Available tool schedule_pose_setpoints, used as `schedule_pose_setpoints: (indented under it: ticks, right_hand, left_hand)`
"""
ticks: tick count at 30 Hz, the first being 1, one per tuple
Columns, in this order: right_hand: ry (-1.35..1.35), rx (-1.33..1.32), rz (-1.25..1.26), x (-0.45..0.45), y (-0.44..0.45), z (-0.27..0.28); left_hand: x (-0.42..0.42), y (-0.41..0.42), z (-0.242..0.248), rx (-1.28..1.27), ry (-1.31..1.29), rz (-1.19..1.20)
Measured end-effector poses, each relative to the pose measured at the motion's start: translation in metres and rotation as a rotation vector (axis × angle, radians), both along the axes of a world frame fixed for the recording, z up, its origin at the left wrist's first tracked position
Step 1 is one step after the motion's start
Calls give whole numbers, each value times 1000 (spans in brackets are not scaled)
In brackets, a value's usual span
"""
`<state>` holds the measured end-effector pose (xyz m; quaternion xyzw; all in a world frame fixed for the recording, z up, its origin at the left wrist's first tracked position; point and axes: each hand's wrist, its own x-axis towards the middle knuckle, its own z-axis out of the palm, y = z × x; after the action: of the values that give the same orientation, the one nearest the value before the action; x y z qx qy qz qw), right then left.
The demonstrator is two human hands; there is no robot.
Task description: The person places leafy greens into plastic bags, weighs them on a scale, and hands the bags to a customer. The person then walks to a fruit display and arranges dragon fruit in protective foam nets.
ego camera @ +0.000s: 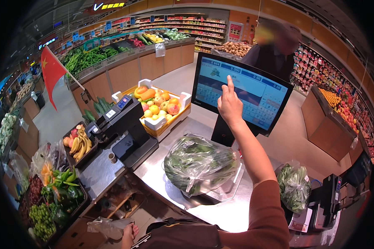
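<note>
My right hand [230,107] reaches up over the touchscreen [252,81] of a weighing scale, its index finger extended at the display and the other fingers curled in. Nothing shows in that hand. Whether the fingertip touches the glass, I cannot tell. Below the screen, a clear plastic bag of leafy greens [199,162], gathered and closed at its front, lies on the scale's metal weighing plate [227,194]. My left hand [130,231] is low beside my body, fingers curled, with a clear plastic bag [109,226] right by it. Whether it grips the bag is unclear.
A yellow crate of mixed fruit [160,105] stands behind a black label printer [134,130]. Baskets of bananas [82,144] and of grapes and peppers [60,199] line the left. Bagged greens [294,186] lie right. A person [272,53] stands beyond the screen.
</note>
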<state>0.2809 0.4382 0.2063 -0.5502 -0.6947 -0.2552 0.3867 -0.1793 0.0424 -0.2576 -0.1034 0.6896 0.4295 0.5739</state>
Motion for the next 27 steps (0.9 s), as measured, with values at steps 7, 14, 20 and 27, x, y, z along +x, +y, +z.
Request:
schedule_pose_setpoints:
  ticks: [7,14,20,27]
  right_hand:
    - [-14,26,6,3,3,-4]
    - [33,-41,-47,13,3,-4]
    - [267,145,334,3,-90,-41]
    - [1092,-125,-433,109,-267,-338]
  left_hand:
    - [-24,-44,-89,-151,26,-71]
    - [-20,-57,-102,-198,50,-100]
    - [-13,-55,-104,-147,59,-145]
    - [6,45,-8,177,26,-195]
